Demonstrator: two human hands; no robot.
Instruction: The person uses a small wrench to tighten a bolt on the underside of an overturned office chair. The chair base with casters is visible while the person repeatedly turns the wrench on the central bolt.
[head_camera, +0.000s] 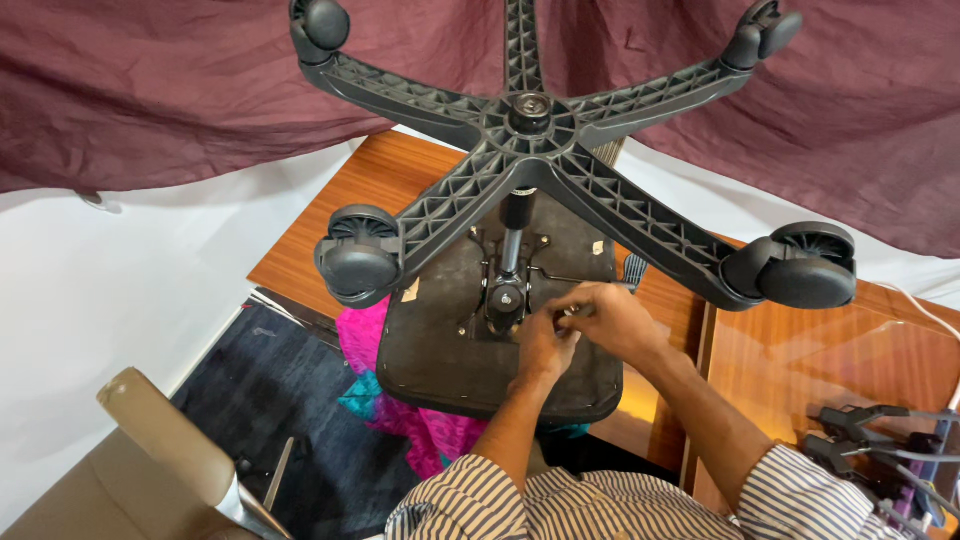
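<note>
Both hands, left hand (545, 345) and right hand (612, 318), pinch closed on the lever (562, 281) under the upturned chair seat (440, 340).

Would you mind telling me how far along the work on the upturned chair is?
Done: the office chair lies seat-down on the wooden table, with its five-star base and castors fitted. In hand: the left hand and right hand meet at a small part beside the mechanism under the seat. Left: I can't tell which fasteners remain; the hands hide them.
</note>
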